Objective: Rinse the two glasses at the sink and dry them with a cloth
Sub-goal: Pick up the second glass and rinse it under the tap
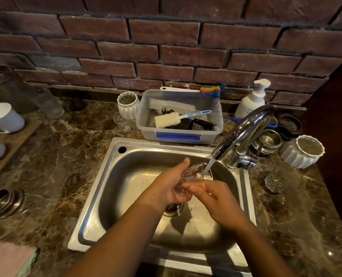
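Over the steel sink (114, 176), my left hand (171, 185) grips a clear glass (194, 172), tilted with its mouth toward the running water (209, 165) from the chrome tap (244, 130). My right hand (214, 196) has its fingers curled against the glass's lower end, rubbing or holding it. A second clear glass (274, 182) stands on the counter right of the sink. A pink cloth (8, 258) lies at the counter's front left corner.
Behind the sink sits a plastic tub (179, 134) of brushes, with a small glass (123, 122) and a white ribbed cup (127, 105) to its left. A soap pump (252, 100), steel bowls (269, 140) and another white cup (303, 151) stand right.
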Motion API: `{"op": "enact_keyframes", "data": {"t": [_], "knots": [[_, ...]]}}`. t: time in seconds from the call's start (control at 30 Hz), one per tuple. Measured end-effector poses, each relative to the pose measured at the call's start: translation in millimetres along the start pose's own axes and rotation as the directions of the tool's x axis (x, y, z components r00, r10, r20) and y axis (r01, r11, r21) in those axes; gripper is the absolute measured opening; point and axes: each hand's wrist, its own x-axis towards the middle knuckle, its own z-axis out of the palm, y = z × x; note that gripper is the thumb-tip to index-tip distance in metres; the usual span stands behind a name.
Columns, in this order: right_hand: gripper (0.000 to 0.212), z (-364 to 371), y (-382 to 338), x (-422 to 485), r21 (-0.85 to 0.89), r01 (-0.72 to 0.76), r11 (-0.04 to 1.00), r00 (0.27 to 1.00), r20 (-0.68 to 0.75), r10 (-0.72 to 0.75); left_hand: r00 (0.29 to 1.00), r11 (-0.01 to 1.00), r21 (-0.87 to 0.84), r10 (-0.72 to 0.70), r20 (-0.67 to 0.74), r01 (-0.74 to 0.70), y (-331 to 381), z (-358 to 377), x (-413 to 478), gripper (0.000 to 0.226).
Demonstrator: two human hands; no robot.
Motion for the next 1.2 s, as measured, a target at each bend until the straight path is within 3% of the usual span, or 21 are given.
{"op": "enact_keyframes", "data": {"t": [0.1,0.2,0.27,0.33,0.4,0.43,0.53,0.63,0.73,0.8,0.9,0.97,1.07,1.13,1.2], "knots": [[0.024,3.7,-4.7,3.6,0.089,-0.054,0.995,0.998,-0.029,0.057,0.969,0.972,0.021,0.234,-0.086,-0.233,-14.2,8.9,4.0,0.029],[0.027,6.4,-12.7,7.1,0.38,-0.173,0.909,0.972,-0.083,0.22,0.784,0.76,0.272,0.62,-0.033,-0.59,-26.7,6.8,8.0,0.021],[0.032,7.7,-17.6,8.0,0.542,-0.241,0.805,0.944,-0.063,0.325,0.681,0.64,0.322,0.732,0.022,-0.698,-30.8,3.0,4.3,0.014],[0.032,9.4,-21.7,7.6,0.515,-0.231,0.825,0.95,-0.066,0.306,0.642,0.609,0.297,0.766,0.02,-0.736,-29.7,1.9,0.2,0.014],[0.03,10.5,-23.3,7.7,0.397,-0.164,0.903,0.972,-0.091,0.217,0.676,0.648,0.292,0.737,-0.005,-0.704,-24.4,2.4,-1.8,0.017],[0.029,10.0,-23.0,8.0,0.312,-0.13,0.941,0.98,-0.101,0.169,0.737,0.71,0.278,0.676,-0.014,-0.647,-21.2,3.1,-0.9,0.02],[0.024,7.9,-16.9,7.5,0.007,-0.062,0.998,0.996,-0.067,0.062,0.954,0.954,0.104,0.29,-0.071,-0.282,-10.1,4.0,0.8,0.029],[0.023,6.7,-12.4,4.4,-0.276,0.02,0.961,1.0,0.028,-0.012,1.0,1.0,-0.027,-0.006,-0.008,0.006,-4.4,-6.5,1.9,0.039],[0.022,11.5,-7.9,2.9,-0.287,0.0,0.958,0.999,0.045,0.013,1.0,1.0,-0.021,0.01,-0.018,-0.01,-6.5,-9.0,4.2,0.038],[0.021,16.0,-7.7,4.0,-0.169,-0.071,0.983,0.997,-0.013,0.07,0.98,0.982,0.006,0.187,-0.066,-0.187,-14.4,-6.1,9.9,0.029],[0.029,16.5,-15.3,10.0,0.192,-0.179,0.965,0.98,-0.048,0.191,0.824,0.818,0.141,0.566,-0.023,-0.558,-29.2,-5.6,17.5,0.021],[0.031,15.1,-17.1,11.4,0.291,-0.179,0.94,0.978,-0.048,0.201,0.753,0.742,0.187,0.657,-0.017,-0.644,-33.9,-9.0,20.1,0.018],[0.031,15.5,-9.4,8.3,0.126,-0.093,0.988,0.995,-0.026,0.097,0.831,0.828,0.159,0.552,-0.066,-0.537,-28.8,-6.6,18.2,0.022],[0.029,12.9,-2.9,5.0,-0.09,-0.045,0.995,0.999,0.005,0.046,0.948,0.951,0.074,0.307,-0.086,-0.301,-20.5,-3.1,15.3,0.026],[0.03,6.9,-0.8,3.9,-0.323,0.049,0.945,0.998,0.063,-0.031,0.996,0.998,-0.008,0.066,-0.057,-0.067,-12.1,-4.4,10.2,0.027]]}}
